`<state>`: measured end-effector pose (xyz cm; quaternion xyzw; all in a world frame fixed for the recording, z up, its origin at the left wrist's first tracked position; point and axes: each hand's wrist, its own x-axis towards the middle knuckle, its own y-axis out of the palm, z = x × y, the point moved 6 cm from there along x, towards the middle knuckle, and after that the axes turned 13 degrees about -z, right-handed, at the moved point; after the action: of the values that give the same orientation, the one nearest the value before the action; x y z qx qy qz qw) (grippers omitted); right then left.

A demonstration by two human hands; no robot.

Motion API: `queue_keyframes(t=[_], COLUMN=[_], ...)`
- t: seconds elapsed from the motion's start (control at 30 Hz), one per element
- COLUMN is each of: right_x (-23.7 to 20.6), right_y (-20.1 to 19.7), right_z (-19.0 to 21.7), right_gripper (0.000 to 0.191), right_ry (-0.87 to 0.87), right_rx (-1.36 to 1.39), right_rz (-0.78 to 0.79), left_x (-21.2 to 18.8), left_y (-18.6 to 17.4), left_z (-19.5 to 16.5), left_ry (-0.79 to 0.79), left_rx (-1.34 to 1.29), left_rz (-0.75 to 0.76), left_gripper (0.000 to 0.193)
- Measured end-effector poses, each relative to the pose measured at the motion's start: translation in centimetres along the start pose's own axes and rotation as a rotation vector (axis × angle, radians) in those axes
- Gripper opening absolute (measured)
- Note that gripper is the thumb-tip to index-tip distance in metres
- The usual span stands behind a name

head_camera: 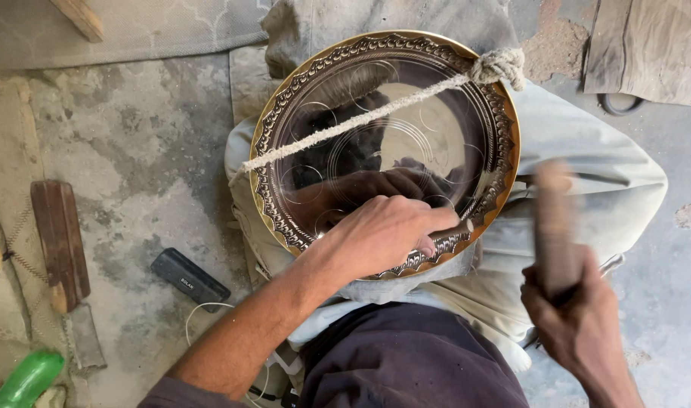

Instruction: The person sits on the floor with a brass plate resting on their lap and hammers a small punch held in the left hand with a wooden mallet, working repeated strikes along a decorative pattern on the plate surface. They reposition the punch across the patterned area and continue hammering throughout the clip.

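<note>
A round shiny metal tray (436, 98) with an engraved gold rim rests on my lap, held down by a rope (375, 112) stretched across it and knotted at the upper right. My left hand (383, 236) lies on the tray's lower edge, fingers closed around a thin metal chisel (460, 227) whose tip touches the rim. My right hand (579, 317) is raised to the right of the tray and grips a wooden mallet (554, 223), blurred by motion.
On the concrete floor to the left lie a wooden block (58, 242), a small black box (188, 276) with a white cord, and a green plastic bottle (24, 380). Cloth and mats cover the floor at the top and left.
</note>
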<state>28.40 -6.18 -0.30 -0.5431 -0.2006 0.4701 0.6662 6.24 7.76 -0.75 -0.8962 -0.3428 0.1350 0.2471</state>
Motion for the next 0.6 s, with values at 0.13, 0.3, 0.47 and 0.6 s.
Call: queue_keyframes(t=[0.13,0.3,0.47,0.6], right_x=[-2.6,-5.0,-6.8,-7.2], right_y=[0.7,1.6,2.9,3.7], right_z=[-0.8,-1.7,-2.7,-4.1], right_gripper=[0.045,0.044,0.046,0.049], right_ry=[0.124,0.093,0.064,0.149], right_rx=[0.493,0.277,0.163,0.429], right_rz=[-0.16,-0.217,-0.205,-0.233], left_x=[0.1,0.2,0.2,0.1], left_y=[0.1,0.6,0.8,0.8], left_z=[-0.6,-0.7,-0.8,-1.1], left_ry=[0.05,0.062,0.077,0.093], left_rx=[-0.009,0.076,0.105,0.082], left_rz=[0.045,0.108,0.124,0.124], left_gripper=[0.036,0.028,0.023,0.032])
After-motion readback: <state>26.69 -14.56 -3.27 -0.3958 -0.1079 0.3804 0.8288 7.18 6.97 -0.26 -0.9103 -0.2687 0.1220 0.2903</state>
